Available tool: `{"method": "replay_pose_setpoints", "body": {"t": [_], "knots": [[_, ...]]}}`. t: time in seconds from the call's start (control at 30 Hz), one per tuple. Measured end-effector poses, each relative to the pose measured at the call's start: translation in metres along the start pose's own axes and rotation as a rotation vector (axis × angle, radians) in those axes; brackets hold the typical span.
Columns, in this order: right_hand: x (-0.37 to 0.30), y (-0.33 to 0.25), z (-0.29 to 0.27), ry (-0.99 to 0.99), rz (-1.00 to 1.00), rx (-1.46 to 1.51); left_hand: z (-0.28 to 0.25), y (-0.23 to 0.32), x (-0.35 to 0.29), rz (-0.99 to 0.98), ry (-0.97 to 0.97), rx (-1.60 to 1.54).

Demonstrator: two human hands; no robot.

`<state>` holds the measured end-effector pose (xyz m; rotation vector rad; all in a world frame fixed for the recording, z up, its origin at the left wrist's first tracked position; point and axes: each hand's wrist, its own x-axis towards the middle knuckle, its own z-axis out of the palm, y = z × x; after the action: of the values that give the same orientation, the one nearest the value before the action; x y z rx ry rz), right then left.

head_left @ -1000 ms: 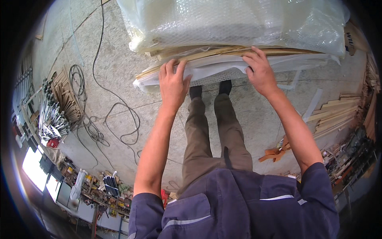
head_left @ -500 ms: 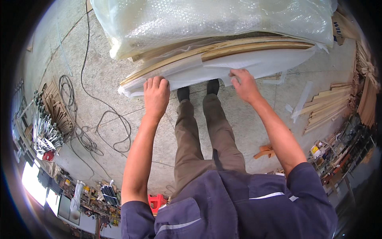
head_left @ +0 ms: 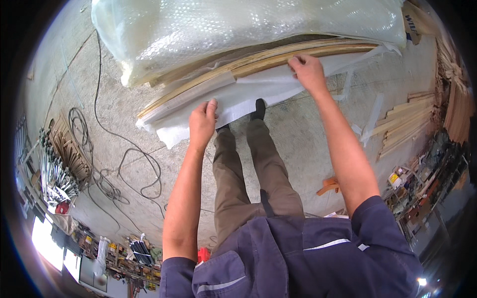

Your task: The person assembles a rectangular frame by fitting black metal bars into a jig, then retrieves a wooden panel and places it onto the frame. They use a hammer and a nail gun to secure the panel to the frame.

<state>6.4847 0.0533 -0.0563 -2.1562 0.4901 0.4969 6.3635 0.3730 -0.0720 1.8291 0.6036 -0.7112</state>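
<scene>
A stack of long, thin wooden boards (head_left: 268, 62) lies crosswise before my feet, partly wrapped in a thin white packing sheet (head_left: 248, 97). The sheet's near side is spread loosely toward me over the floor and one shoe. At its near edge my left hand (head_left: 202, 121) is closed, pinching the sheet between thumb and fingers. My right hand (head_left: 309, 74) is over the sheet, close to the near edge of the boards. Its fingers are curled together; whatever they hold is hidden.
A large bundle in clear bubble wrap (head_left: 248, 32) stands just beyond the boards. Loose dark cables (head_left: 141, 159) trail over the concrete floor at left. Wooden strips (head_left: 405, 119) lie in a pile at right, near white scraps (head_left: 373, 116). An orange object (head_left: 328, 186) is beside my right forearm.
My right hand has moved away from me toward the boards. My left hand has come slightly right and nearer, and the sheet's left part is pulled out farther toward me.
</scene>
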Motion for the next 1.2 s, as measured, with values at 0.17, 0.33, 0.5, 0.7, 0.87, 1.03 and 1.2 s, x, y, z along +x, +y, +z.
{"method": "replay_pose_setpoints", "body": {"t": [0.17,0.33,0.5,0.7,0.87,1.03,1.2], "knots": [[-0.009,0.019,0.006,0.031,0.338,0.556,0.017,0.023,0.006,-0.230,-0.033,-0.481],[0.007,0.017,0.011,0.008,0.310,0.495,0.045,0.048,0.015,-0.219,-0.128,-0.410],[0.006,0.013,0.020,0.041,0.329,0.544,0.070,0.073,0.020,-0.278,-0.071,-0.418],[0.003,0.018,0.016,0.010,0.344,0.411,0.068,0.048,0.030,-0.270,0.059,-0.331],[-0.005,0.031,0.008,-0.003,0.365,0.456,0.054,0.040,0.014,-0.209,0.102,-0.545],[-0.010,0.036,0.004,-0.002,0.394,0.499,0.017,0.016,-0.001,-0.246,0.233,-0.669],[-0.017,0.036,0.005,0.009,0.398,0.496,-0.026,-0.003,-0.017,-0.194,0.419,-0.369]]}}
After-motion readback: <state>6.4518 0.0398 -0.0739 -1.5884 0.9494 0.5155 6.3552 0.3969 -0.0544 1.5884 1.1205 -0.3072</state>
